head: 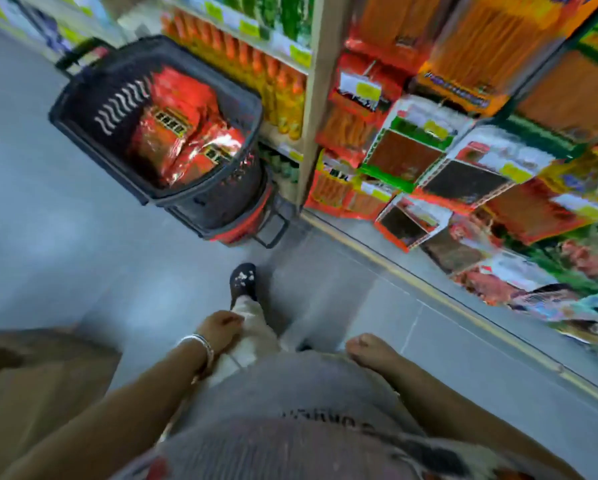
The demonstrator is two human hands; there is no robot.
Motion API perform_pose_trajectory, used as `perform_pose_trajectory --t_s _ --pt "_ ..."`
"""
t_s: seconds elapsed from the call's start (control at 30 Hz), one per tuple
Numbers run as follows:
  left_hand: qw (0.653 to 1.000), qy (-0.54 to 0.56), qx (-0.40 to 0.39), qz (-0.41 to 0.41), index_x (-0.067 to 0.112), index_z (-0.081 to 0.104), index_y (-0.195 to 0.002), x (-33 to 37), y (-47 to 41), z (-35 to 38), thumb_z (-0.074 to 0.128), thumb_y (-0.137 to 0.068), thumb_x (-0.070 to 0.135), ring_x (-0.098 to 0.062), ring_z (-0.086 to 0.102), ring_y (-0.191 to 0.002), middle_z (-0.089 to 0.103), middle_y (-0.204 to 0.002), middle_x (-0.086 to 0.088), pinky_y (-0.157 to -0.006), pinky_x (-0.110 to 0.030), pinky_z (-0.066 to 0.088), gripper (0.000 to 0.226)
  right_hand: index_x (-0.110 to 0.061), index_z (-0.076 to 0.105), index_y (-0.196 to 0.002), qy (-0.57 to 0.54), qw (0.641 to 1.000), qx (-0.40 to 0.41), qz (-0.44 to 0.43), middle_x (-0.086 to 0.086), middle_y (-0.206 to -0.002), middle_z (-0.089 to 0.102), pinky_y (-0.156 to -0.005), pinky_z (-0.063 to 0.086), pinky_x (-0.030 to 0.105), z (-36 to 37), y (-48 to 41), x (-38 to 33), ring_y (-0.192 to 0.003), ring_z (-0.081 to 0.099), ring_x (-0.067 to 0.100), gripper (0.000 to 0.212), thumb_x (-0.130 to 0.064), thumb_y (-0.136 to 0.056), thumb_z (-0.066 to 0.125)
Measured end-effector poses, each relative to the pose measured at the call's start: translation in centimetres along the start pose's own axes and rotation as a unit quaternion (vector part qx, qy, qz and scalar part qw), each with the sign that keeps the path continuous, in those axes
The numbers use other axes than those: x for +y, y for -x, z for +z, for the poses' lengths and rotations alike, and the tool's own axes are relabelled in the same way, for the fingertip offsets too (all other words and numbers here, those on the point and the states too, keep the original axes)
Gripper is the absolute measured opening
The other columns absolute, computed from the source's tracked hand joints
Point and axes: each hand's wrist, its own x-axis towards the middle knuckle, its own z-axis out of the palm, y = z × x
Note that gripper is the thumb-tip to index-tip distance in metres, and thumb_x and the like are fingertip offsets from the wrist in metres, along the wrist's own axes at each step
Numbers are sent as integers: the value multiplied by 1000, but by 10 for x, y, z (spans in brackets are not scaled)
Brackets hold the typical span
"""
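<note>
**Supermarket aisle, no question**

Pretty clearly a grocery shop. Shelving [320, 98] runs along the right side of a grey tiled floor [83, 237], and the shelf edges carry little yellow-green price tags [300, 55]. One shelf is packed with a row of identical yellow bottles with orange caps [283, 95], lined up like stock. The next bay over is hung with snack packets [405, 157] in red, orange and green, many copies of each. Out in the aisle stands a black wheeled shopping basket [117, 109] with a pull handle [79, 53], holding shiny red packets [183, 126]. It's all motion-blurred, so the labels can't be read.
</note>
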Motion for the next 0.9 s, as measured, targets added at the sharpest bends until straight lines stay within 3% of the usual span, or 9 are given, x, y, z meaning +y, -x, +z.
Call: perform_pose_trajectory --t_s 0.1,0.2,0.33,0.4,0.47,0.6,0.73,0.9 --pt "995 77 46 -45 16 66 -78 -21 -21 -30 55 -90 18 -23 59 -83 67 -91 -14 -84 -31 48 16 -17 47 -55 -10 1000 7 22 1 -56 47 -52 33 25 1 -24 -39 -56 44 16 38 -7 -91 50" --pt "993 84 48 -69 14 68 -87 -33 -42 -62 54 -91 18 -20 55 -84 63 -90 -10 -81 -29 45 16 -11 51 -70 -101 992 20 67 8 -68 53 -52 37 22 -6 -55 -93 -55 49 14 24 -10 -95 50" --pt "988 122 56 -72 14 68 -95 -35 -80 -134 51 -90 12 -18 56 -81 65 -91 -8 -73 -22 43 18 -11 52 -84 -72 995 -3 63 7 -77 57 -56 36 23 -15 -100 -185 -59 49 14 13 -14 -95 47" --pt "980 176 69 -65 4 66 -103 -31 -96 -178 49 -90 4 -17 57 -69 64 -86 -9 -60 -20 48 21 -10 52 -94 -88 995 3 49 7 -78 57 -58 37 24 -15 -121 -241 -61 49 15 7 -11 -95 46" --pt "977 189 84 -47 8 65 -101 -24 -109 -220 48 -90 3 -11 58 -65 64 -86 -5 -51 -16 44 21 -9 51 -103 -140 990 3 29 6 -76 56 -56 40 23 -13 -136 -300 -60 50 15 7 -11 -96 49" --pt "979 193 69 7 16 62 -100 -3 -137 -288 49 -91 9 -7 62 -73 66 -91 2 -62 -18 46 17 -9 53 -103 -203 978 -15 -37 6 -74 58 -47 44 17 -6 -162 -402 -53 52 10 7 -13 -97 52" --pt "971 220 85 41 10 62 -104 25 -170 -332 48 -92 8 -14 62 -80 66 -95 -2 -66 -19 46 18 -18 59 -95 -219 975 -7 -43 1 -78 63 -61 45 21 -6 -198 -460 -66 58 12 6 -21 -96 54" --pt "956 282 72 34 15 61 -102 58 -218 -355 44 -96 10 -8 61 -78 66 -97 0 -67 -15 47 18 -20 60 -98 -219 976 -7 -1 0 -80 65 -65 49 23 -11 -256 -490 -68 60 11 7 -24 -96 53"
